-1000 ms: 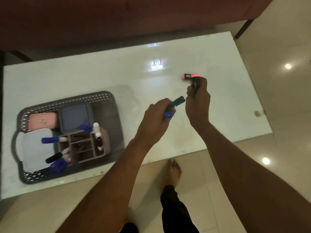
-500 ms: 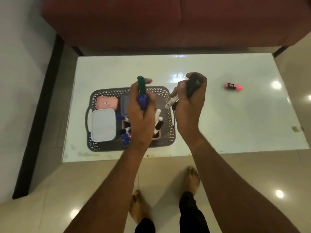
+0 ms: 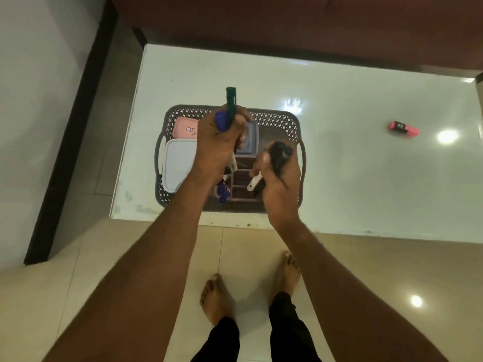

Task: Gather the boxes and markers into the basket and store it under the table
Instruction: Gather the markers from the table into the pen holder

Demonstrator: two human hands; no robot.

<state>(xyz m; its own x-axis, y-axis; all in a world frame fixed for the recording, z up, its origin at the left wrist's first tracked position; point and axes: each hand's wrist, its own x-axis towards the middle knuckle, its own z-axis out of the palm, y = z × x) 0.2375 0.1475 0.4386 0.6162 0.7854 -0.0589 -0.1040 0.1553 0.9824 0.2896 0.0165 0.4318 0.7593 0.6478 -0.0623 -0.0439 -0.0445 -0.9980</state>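
Above the basket (image 3: 292,121), which sits at the tabletop's (image 3: 339,178) near-left corner, the left hand (image 3: 217,150) has its fingers curled round a green marker (image 3: 231,101) and a blue one (image 3: 222,120). The right hand (image 3: 281,176) clamps a black marker (image 3: 280,154) and a white-bodied one (image 3: 254,183). Pink (image 3: 184,128), white (image 3: 179,165) and grey (image 3: 251,142) boxes lie in the basket; a pink highlighter (image 3: 403,129) lies near the tabletop's right edge.

A home living room. A low white glossy surface (image 3: 339,178) stands on beige floor tiles (image 3: 78,296), with a dark red sofa (image 3: 287,22) just beyond the grips. The person's bare feet (image 3: 217,299) show below.
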